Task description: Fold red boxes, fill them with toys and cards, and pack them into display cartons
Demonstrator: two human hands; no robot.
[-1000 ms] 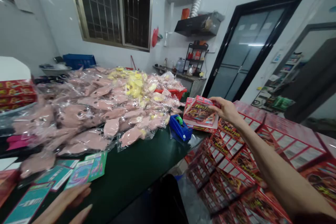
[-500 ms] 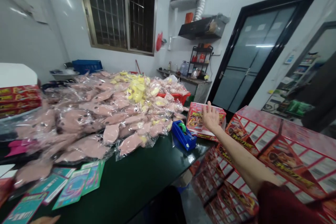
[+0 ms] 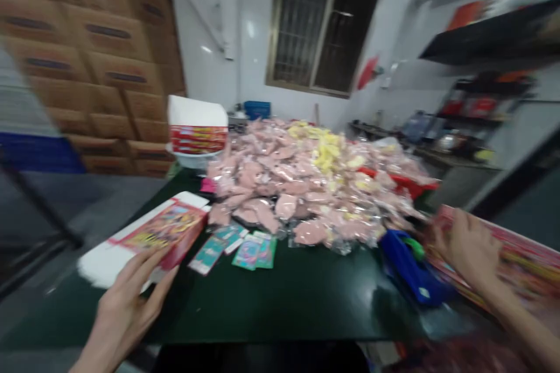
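Note:
My left hand (image 3: pixel 125 303) lies with fingers stretched out against the near end of an open red printed box (image 3: pixel 168 230) with a white flap, at the left of the dark green table (image 3: pixel 280 303). My right hand (image 3: pixel 466 247) rests on a stack of red boxes (image 3: pixel 520 262) at the table's right edge; its fingers are blurred by motion. A blue tape dispenser (image 3: pixel 409 268) sits just left of that hand. Several teal cards (image 3: pixel 238 245) lie between the two hands.
A big heap of pink and yellow items in clear bags (image 3: pixel 315 180) fills the far half of the table. More red boxes sit in a white bowl (image 3: pixel 196 137) at the back left. Brown cartons (image 3: pixel 87 58) are stacked along the left wall.
The view has swung left. My left hand has come up onto the open red box. My right hand stays on the stack of red boxes, its fingers now curled.

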